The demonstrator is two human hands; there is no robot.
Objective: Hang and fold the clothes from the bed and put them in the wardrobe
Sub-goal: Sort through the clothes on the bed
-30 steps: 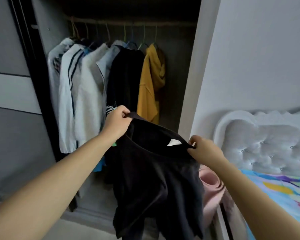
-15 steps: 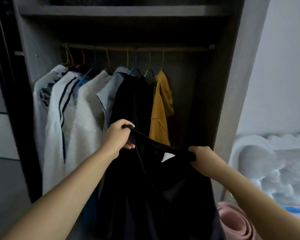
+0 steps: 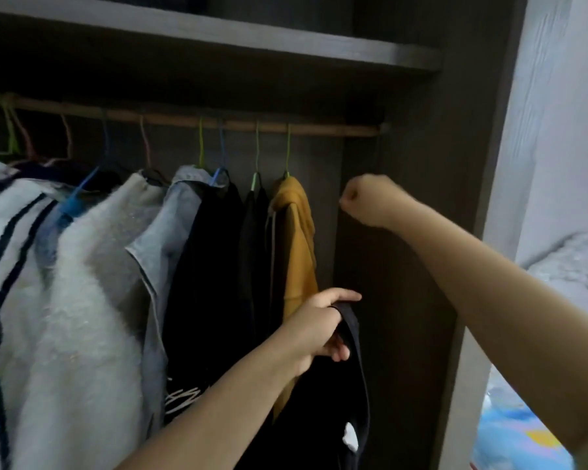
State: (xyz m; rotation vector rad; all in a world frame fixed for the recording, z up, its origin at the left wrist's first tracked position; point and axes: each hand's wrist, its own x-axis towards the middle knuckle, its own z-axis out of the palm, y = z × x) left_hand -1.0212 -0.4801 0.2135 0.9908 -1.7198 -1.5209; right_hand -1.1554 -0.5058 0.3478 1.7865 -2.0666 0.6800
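Inside wardrobe (image 3: 418, 184) | left hand (image 3: 319, 329) fingers grip black garment (image 3: 330, 401) | right hand (image 3: 370, 200) fisted, contents unclear | rail (image 3: 319, 127) above

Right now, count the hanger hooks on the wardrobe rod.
9 hooks along the rod: green and pink far left, then pink, blue, pink, yellow-green, blue, green, green above the mustard top. More may hide in shadow or past the left edge.

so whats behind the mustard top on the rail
Behind the mustard top only the dark wardrobe back panel shows. Anything lower down is covered by the left hand and the black garment it grips.
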